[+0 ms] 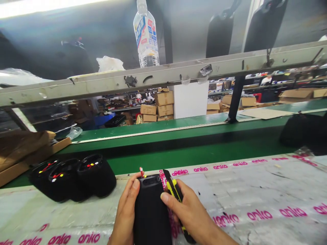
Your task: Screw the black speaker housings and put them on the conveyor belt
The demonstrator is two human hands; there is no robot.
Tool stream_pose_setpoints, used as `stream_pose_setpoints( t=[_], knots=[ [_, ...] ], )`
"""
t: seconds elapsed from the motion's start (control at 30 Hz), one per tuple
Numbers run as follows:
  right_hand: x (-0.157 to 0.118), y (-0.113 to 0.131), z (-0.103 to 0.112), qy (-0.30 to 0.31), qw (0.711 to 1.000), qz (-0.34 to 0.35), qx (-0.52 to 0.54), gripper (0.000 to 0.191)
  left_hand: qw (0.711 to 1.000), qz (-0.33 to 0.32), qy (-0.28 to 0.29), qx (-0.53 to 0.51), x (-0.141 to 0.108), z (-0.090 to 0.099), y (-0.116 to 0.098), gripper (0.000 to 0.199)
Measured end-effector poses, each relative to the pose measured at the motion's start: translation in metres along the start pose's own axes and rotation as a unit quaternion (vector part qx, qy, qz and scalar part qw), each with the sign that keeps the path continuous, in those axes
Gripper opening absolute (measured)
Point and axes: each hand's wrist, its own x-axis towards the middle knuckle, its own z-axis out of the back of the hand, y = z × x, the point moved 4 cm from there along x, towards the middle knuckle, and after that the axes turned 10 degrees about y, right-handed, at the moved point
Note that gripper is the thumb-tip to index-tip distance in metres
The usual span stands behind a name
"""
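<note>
1. Head view, centre at six o'clock: a tall black fabric-covered casing [152, 212] with rounded edges stands on the worktop wrapped in clear film and pink-lettered tape [245, 194].
2. The left hand [127, 207] curls around the casing's nine o'clock side, thumb near its top edge.
3. The right hand [187, 207] closes its thumb and fingers around a black-and-yellow plastic utility knife [176, 194], at the casing's three o'clock; whether this hand touches the casing, I cannot tell.
4. Towards ten o'clock from the casing: three black rounded open-topped housings [98, 177] with coloured wires.
</note>
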Motion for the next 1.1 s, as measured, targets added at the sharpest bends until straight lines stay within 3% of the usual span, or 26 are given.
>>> stream_pose_setpoints(
  t=[0.17,0.37,0.5,0.63,0.73,0.83,0.9,1.0,1.1],
  knots=[
    [0.002,-0.008,0.002,-0.005,1.0,-0.022,-0.014,0.027,0.994,-0.04,-0.002,0.106,0.004,0.006,0.002,0.056],
    [0.0,-0.005,0.003,-0.023,0.999,-0.003,-0.041,0.022,0.963,-0.083,-0.096,0.239,0.004,0.015,-0.009,0.061],
    [-0.003,0.002,0.003,-0.035,0.996,-0.005,-0.087,0.015,0.959,-0.072,-0.086,0.259,0.006,0.022,-0.01,0.058],
    [-0.005,0.003,0.003,-0.066,0.989,-0.004,-0.131,0.016,0.967,-0.038,-0.004,0.252,0.008,0.024,-0.004,0.057],
    [-0.007,0.002,-0.001,-0.054,0.988,0.012,-0.143,0.022,0.964,-0.01,0.061,0.258,0.003,0.019,-0.005,0.06],
    [-0.008,0.003,-0.006,-0.01,0.99,0.022,-0.138,0.029,0.951,0.016,0.192,0.244,-0.006,0.006,-0.012,0.067],
    [-0.01,0.004,-0.007,0.023,0.994,0.006,-0.111,0.035,0.939,0.026,0.257,0.227,-0.012,0.0,-0.02,0.061],
    [-0.013,0.01,-0.006,0.044,0.994,-0.016,-0.1,0.038,0.928,0.034,0.304,0.212,-0.016,0.002,-0.031,0.051],
    [-0.016,0.016,-0.001,0.035,0.982,-0.023,-0.183,0.031,0.902,0.058,0.332,0.269,-0.017,0.014,-0.035,0.056]
  ],
)
